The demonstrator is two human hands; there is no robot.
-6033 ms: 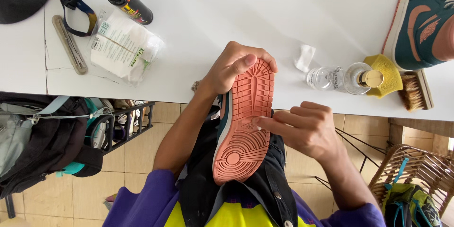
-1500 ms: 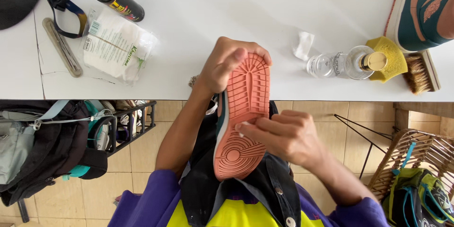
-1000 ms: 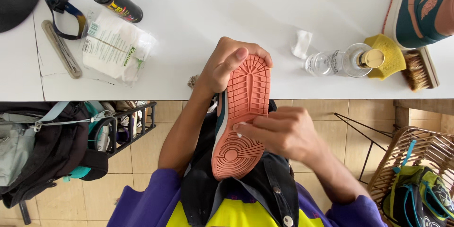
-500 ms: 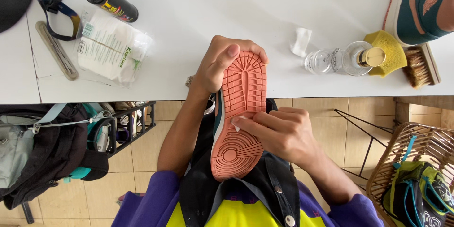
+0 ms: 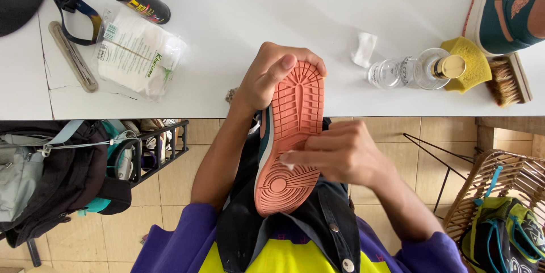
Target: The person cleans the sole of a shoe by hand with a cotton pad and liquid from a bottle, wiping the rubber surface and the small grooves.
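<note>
Salmon-pink rubber faces the camera: a sneaker (image 5: 288,136) is held sole-up over the lap, just below the edge of the white worktop (image 5: 238,28). Its heel end is gripped by the left hand (image 5: 271,74). A small white pad (image 5: 286,156) is pinched against the sole by the right hand (image 5: 340,153).
</note>
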